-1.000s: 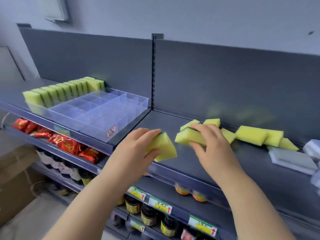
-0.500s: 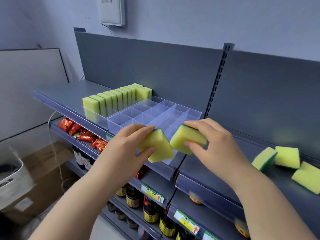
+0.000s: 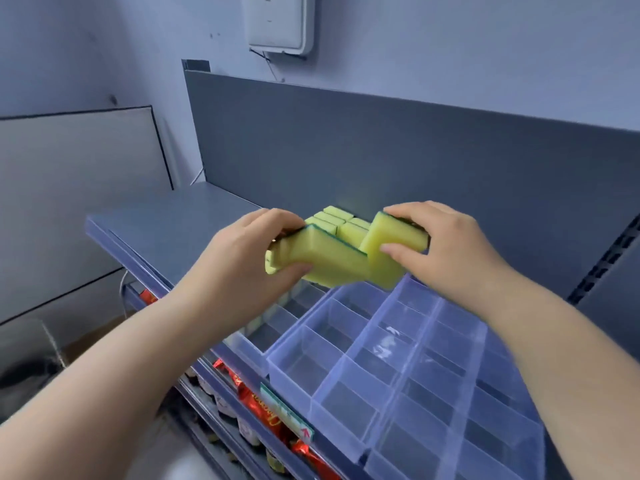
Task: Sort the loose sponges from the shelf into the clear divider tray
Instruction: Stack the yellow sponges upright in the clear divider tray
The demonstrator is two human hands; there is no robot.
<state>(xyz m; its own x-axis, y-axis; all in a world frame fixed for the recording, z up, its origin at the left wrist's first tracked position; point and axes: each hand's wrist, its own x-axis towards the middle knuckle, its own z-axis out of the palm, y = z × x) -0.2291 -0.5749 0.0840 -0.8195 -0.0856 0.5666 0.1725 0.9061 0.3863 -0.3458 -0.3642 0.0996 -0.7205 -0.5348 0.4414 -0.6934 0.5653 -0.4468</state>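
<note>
Both hands are raised over the far end of the clear divider tray (image 3: 349, 356), each holding one sponge. The left hand (image 3: 242, 258) grips a yellow sponge (image 3: 322, 259), its thumb pressed along the near underside and its fingers curled over the far edge. A thin dark green scouring layer shows along the top rim of this sponge. The right hand (image 3: 450, 254) pinches a second sponge (image 3: 388, 258) of the same kind, with the thumb laid across its yellow face and the fingers wrapped over the top. The two held sponges meet at their inner corners and touch there, both tilted and lifted clear of the tray's compartments. Just behind them, a row of stored sponges (image 3: 334, 216) stands on edge in the tray's far compartments, close to the grey back panel (image 3: 381, 150) and partly hidden by the hands. The tray sits on the grey shelf (image 3: 180, 220) and reaches its front edge, and the near compartments that can be seen hold nothing. A stretch of bare shelf runs away to the left of the tray. On the shelf below, red packets (image 3: 258, 401) lie in a line behind a small price label (image 3: 287, 415). A white box (image 3: 278, 22) is mounted on the wall above the back panel.
</note>
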